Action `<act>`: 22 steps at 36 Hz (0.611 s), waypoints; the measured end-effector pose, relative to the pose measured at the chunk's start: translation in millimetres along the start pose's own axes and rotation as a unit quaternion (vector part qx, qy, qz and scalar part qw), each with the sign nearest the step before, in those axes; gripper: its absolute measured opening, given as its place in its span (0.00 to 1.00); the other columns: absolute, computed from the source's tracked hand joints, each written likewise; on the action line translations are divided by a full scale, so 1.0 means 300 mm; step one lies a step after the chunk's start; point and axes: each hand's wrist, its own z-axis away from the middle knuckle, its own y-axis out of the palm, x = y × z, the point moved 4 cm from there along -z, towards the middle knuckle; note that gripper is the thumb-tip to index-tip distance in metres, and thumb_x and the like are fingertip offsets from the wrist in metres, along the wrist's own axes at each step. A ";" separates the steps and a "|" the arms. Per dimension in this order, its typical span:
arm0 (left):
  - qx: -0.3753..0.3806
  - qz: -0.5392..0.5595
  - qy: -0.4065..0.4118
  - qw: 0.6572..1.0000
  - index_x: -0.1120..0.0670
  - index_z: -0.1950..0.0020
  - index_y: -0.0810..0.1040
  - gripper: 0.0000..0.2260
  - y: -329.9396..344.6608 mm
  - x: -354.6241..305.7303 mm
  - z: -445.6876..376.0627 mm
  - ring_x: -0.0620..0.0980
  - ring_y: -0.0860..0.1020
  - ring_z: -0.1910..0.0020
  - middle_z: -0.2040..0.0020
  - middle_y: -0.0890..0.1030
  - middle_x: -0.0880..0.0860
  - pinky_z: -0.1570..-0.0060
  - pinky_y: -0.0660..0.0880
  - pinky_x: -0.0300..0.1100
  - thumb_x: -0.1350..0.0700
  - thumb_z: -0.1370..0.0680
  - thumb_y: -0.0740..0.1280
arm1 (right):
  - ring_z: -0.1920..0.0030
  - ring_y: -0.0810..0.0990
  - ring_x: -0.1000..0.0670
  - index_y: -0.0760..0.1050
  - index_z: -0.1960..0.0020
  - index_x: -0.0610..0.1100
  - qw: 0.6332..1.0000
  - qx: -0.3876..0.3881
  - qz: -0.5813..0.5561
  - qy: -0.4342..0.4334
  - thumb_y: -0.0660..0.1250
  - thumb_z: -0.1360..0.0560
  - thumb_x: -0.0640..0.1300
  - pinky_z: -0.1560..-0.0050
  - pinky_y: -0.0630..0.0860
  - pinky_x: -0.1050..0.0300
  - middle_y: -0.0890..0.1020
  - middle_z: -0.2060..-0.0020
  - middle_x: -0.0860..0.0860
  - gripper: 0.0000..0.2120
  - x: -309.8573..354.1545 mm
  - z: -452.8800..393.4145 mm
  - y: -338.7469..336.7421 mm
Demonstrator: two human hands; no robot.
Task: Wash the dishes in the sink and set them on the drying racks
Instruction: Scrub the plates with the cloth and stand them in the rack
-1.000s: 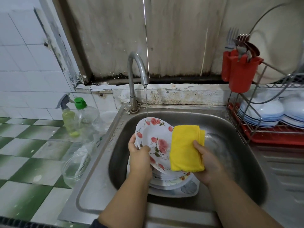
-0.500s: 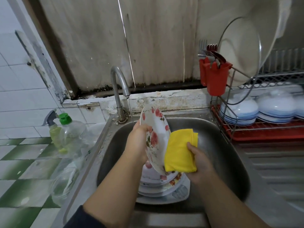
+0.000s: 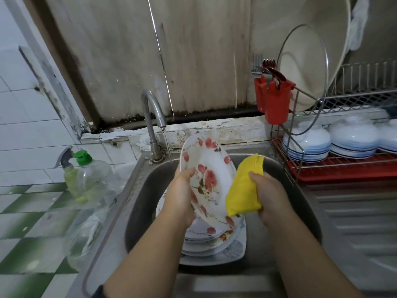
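At nine o'clock from the sink, on the green-and-white tiled counter, we see a spray bottle (image 3: 65,166) and, touching it on its right, a clear bottle with a green cap (image 3: 92,179); below them at seven o'clock lies crumpled clear plastic (image 3: 83,239). The steel sink (image 3: 141,201) fills the middle, and at its twelve o'clock edge the curved tap (image 3: 151,117) lets a thin stream of water fall just behind the plate. Our left hand (image 3: 182,196) is closed around the left rim of a floral plate (image 3: 209,177), thumb on the face and fingers behind, holding it tilted up on edge over the basin. Under it, at six o'clock, a stack of dirty plates (image 3: 212,244) sits on the sink floor. Our right hand (image 3: 268,194) is clenched on a folded yellow cloth (image 3: 245,190), which is pressed against the plate's right rim. At two o'clock a red cutlery holder (image 3: 274,102) with forks hangs on the corner of the wire drying rack (image 3: 300,166). On its lower tier at three o'clock, over a red tray, stand stacks of upturned white-and-blue bowls (image 3: 307,140), with a glass lid (image 3: 303,67) propped upright above them.
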 end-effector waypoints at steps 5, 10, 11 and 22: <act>0.011 0.106 -0.072 0.992 0.56 0.43 0.78 0.16 -0.024 0.123 0.024 0.55 0.81 0.51 0.53 0.84 0.57 0.50 0.75 0.51 0.51 0.17 0.53 | 0.40 0.70 0.45 0.65 0.31 0.52 0.873 0.180 0.444 -0.089 0.61 0.22 0.49 0.40 0.66 0.52 0.73 0.42 0.49 0.20 0.030 0.078 0.119; 0.028 0.116 -0.085 0.989 0.55 0.46 0.78 0.22 -0.049 0.211 0.008 0.54 0.81 0.50 0.49 0.84 0.56 0.50 0.74 0.49 0.43 0.18 0.50 | 0.24 0.34 0.44 0.37 0.23 0.50 0.726 0.229 0.641 -0.097 0.51 0.19 0.53 0.27 0.39 0.43 0.34 0.24 0.48 0.32 -0.153 0.026 0.139; 0.026 0.100 -0.091 0.991 0.54 0.47 0.79 0.22 -0.047 0.221 0.008 0.54 0.80 0.50 0.51 0.85 0.56 0.51 0.74 0.49 0.42 0.18 0.50 | 0.25 0.33 0.44 0.35 0.23 0.50 0.739 0.197 0.639 -0.082 0.52 0.20 0.53 0.27 0.37 0.43 0.32 0.25 0.46 0.33 -0.154 0.010 0.125; 0.010 0.093 -0.108 0.990 0.55 0.49 0.80 0.24 -0.088 0.257 -0.019 0.54 0.84 0.60 0.57 0.85 0.57 0.59 0.74 0.48 0.39 0.20 0.52 | 0.31 0.63 0.57 0.67 0.28 0.51 0.771 0.314 0.524 -0.178 0.56 0.21 0.37 0.36 0.56 0.74 0.67 0.32 0.59 0.23 -0.123 0.127 0.119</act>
